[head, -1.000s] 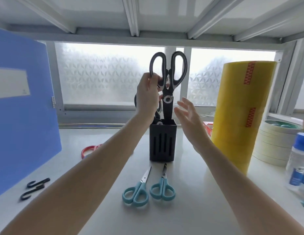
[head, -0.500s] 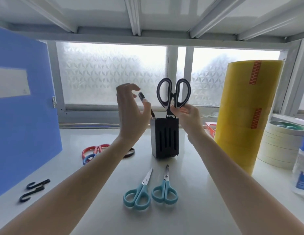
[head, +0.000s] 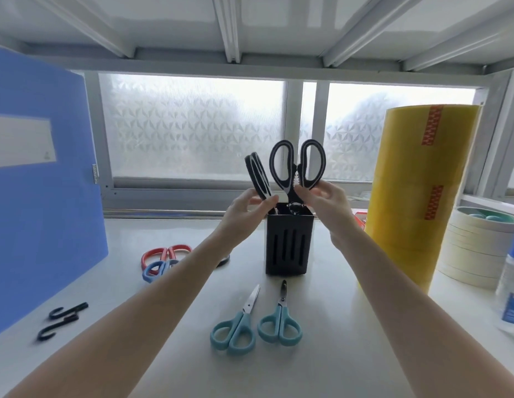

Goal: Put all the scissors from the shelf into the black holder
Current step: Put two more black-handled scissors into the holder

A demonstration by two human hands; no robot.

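Fingertips of your left hand pinch the lower handle of a black pair of scissors that leans up and to the left out of the black holder. Your right hand closes thumb and fingers on the base of the second black pair, which stands nearly upright, handle loops on top, pivot at the rim, blades down inside. Both long axes run vertically into the holder, so you are judged to be settling these two rather than fetching another.

Outward from the holder, on the shelf, two teal scissors lie just in front of it, side by side, handles toward you and tips pointing at the holder. A red pair and a blue pair lie to the left, partly hidden behind your left forearm. The teal pairs sit between your two arms, about equally near either hand; the red and blue ones are nearer your left. Whichever you choose must be turned from flat to tip-down.
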